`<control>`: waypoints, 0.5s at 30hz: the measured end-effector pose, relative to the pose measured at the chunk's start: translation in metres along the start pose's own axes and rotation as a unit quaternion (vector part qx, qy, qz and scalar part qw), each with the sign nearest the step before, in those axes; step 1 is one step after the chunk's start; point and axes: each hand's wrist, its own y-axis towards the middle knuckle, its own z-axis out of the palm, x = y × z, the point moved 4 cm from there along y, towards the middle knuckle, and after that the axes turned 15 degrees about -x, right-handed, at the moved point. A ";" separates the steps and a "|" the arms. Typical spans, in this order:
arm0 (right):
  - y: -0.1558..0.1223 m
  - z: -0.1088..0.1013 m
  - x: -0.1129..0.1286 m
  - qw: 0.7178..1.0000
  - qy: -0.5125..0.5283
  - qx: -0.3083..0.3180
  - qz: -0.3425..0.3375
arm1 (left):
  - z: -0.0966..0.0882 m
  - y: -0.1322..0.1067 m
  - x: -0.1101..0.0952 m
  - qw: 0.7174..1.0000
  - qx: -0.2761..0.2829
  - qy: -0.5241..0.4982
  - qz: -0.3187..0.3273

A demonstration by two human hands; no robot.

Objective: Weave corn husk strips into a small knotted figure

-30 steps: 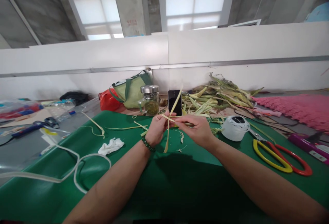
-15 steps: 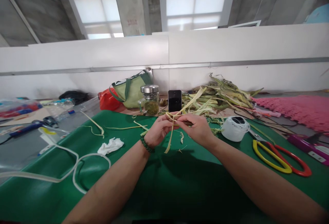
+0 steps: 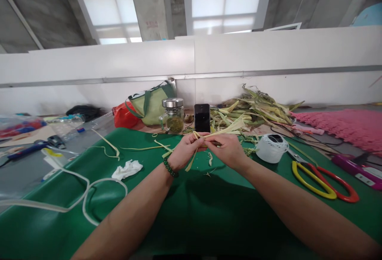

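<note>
Pale yellow-green strips of corn husk (image 3: 229, 126) are pinched between my two hands over the green mat (image 3: 221, 208). My left hand (image 3: 185, 150), with a dark green bead bracelet (image 3: 169, 167) at its wrist, is closed on the husk, and a small loop of it shows above the thumb. Close against it, my right hand (image 3: 225, 148) is closed on the same husk with thumb and fingertips. One long end points up to the right past the right hand; a shorter end hangs below the left. The crossing point is partly covered by my fingers.
Behind my hands stand a phone (image 3: 202, 117) and a glass jar mug (image 3: 173, 116). A heap of corn husks (image 3: 262, 106) lies back right. To the right are a white container (image 3: 271, 148) and scissors (image 3: 313, 180); at left lie crumpled tissue (image 3: 127, 169) and a white cord (image 3: 86, 192).
The long husk end has swung down and to the right, from steep to nearly level. The hanging end has shifted left. Both hands still grip the husk in nearly the same place.
</note>
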 end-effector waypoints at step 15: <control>-0.003 0.003 0.036 0.922 -0.193 0.017 -0.335 | -0.001 0.000 0.000 0.970 -0.146 -0.172 -0.094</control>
